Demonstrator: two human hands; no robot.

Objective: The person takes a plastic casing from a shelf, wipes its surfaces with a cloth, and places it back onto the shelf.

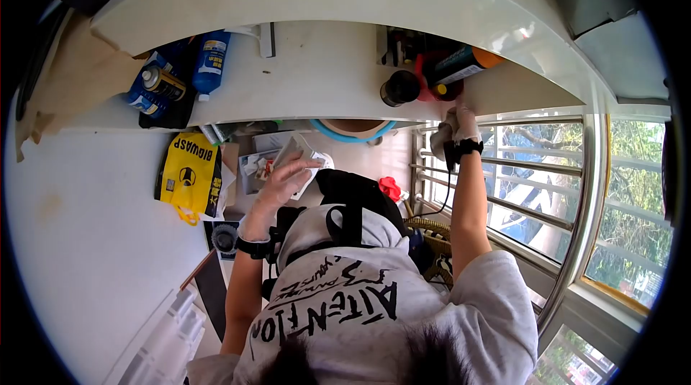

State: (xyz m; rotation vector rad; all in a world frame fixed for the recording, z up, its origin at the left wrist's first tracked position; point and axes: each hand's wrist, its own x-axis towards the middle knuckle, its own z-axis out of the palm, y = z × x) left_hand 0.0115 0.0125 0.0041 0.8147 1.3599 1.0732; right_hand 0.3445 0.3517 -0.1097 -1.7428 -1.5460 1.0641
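My left hand (282,185), in a clear glove with a black band at the wrist, is held in front of my body with its fingers stretched apart. Just behind it is a white object (294,146); whether they touch is unclear. Over at the right, by the window bars, my gloved right hand (464,124) is closed on a grey cloth (441,139). The hand is at the edge of the shelf (309,75), just below a red container (426,75) and a dark round-topped can (399,88).
Blue bottles (211,64) and a spray can (162,84) stand at the shelf's left. Below are a yellow bag (191,175), a blue-rimmed basin (353,137), a red item (389,188) and a wicker basket (430,225). Metal window bars (529,167) run along the right.
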